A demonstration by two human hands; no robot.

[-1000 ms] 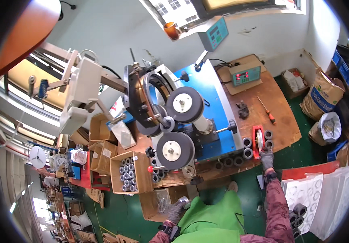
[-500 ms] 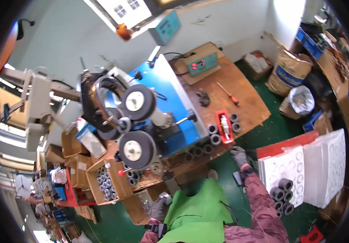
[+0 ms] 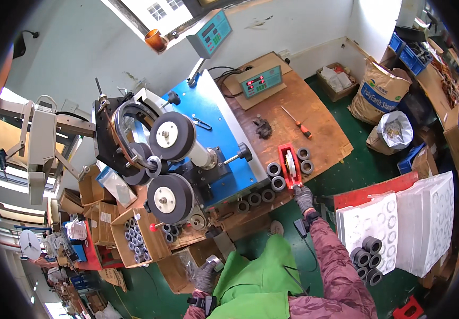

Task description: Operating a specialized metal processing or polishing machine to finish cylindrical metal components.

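Note:
My right hand (image 3: 304, 199), in a grey glove, is at the near end of a red tape dispenser (image 3: 290, 166) with a white roll in it. Its fingertips meet the dispenser's front tip and look closed; what is between them is too small to make out. Low in front of the green apron, my gloved left hand (image 3: 205, 277) is closed around a small silver-grey ring (image 3: 216, 262). Dark rings (image 3: 278, 184) stand on both sides of the dispenser. To its left is a winding machine with black rollers (image 3: 172, 136) and a blue plate (image 3: 208, 101).
On the brown table (image 3: 325, 127) lie a screwdriver (image 3: 299, 125) and a teal display box (image 3: 261, 82). A carton of rings (image 3: 136, 234) sits left, an open carton (image 3: 179, 274) beneath it. Right are white trays (image 3: 370, 212) with stacked dark rings (image 3: 366, 258) and a paper sack (image 3: 379, 93).
My right hand has moved forward and left, reaching the tape dispenser's near end. My left hand stays low with the ring. The whole view has shifted slightly.

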